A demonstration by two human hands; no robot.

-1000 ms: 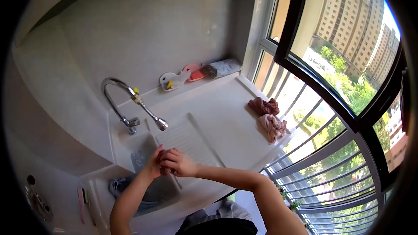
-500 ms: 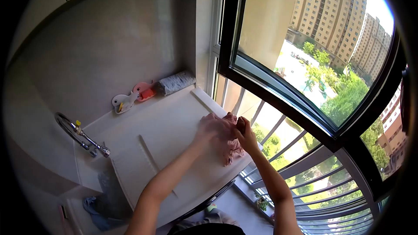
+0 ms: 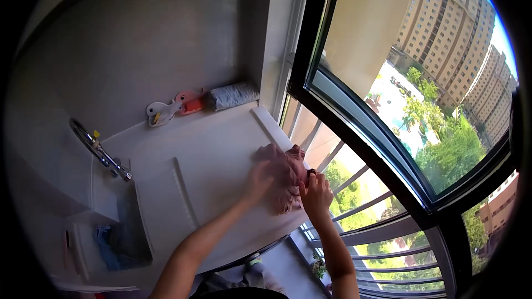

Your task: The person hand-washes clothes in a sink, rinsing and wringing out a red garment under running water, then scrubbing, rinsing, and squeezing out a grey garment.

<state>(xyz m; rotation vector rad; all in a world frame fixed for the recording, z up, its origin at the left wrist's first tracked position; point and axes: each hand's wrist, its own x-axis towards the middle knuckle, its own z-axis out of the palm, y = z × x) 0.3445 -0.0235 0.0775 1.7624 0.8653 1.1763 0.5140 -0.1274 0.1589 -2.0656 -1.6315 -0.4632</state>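
A crumpled dusty-pink cloth point(image 3: 287, 180) lies bunched on the white washboard counter, near its window-side edge. My left hand point(image 3: 259, 181) is at the cloth's left side, its fingers smeared by motion. On the other side, my right hand point(image 3: 317, 194) has its fingers curled closed at the cloth's edge. A small dark patch shows at those fingertips; I cannot tell whether it is a shaded fold or a separate thing.
Left of the counter point(image 3: 216, 149) is a sink basin point(image 3: 128, 227) with blue cloth point(image 3: 108, 246) inside. A chrome faucet point(image 3: 105, 158) rises behind it. Soap dishes point(image 3: 162, 115) and a grey patterned bundle point(image 3: 234, 96) line the wall. An open window point(image 3: 377, 133) and railing stand right.
The view has shifted, so the room's fixtures sit differently in frame. The pink cloth is more spread out between my hands, and my left hand has moved to its left side.
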